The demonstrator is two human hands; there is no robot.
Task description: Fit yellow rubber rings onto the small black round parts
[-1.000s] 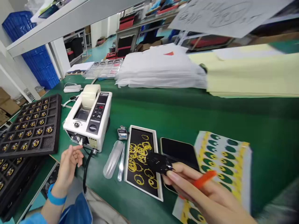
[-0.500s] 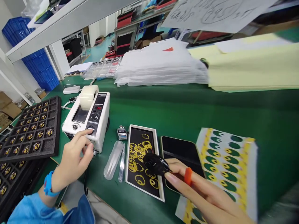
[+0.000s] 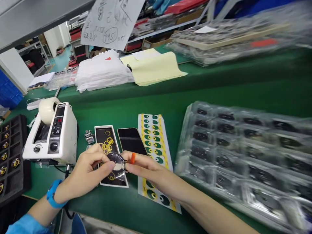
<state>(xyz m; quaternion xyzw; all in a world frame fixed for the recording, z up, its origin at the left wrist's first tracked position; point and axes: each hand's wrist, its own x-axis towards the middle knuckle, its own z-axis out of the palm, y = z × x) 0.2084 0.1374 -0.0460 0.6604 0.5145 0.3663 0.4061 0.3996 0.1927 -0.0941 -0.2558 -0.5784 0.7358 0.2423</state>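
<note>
A round, glossy black part (image 3: 116,158) is held between my two hands over the small tray. My right hand (image 3: 146,167), with an orange band on one finger, pinches its right edge. At its left side my left hand (image 3: 89,169) closes thumb and fingers; whether they grip the part itself or clear film on it cannot be made out. A transparent film (image 3: 120,176) shows at the lower edge of the part. Beneath lies a white-rimmed black tray (image 3: 126,182) with thin yellow rings (image 3: 107,143). The white tape dispenser (image 3: 69,130) stands to the left.
A phone (image 3: 131,140) and a sheet of green-and-yellow stickers (image 3: 158,159) lie right of the tray. A tally counter (image 3: 89,137) sits beyond my left hand. Clear blister trays (image 3: 224,146) of dark parts lie right; a black foam tray (image 3: 17,175) is far left.
My left hand has left the tape dispenser and come to the black part in my right hand. The view has swung right, bringing the blister trays into sight.
</note>
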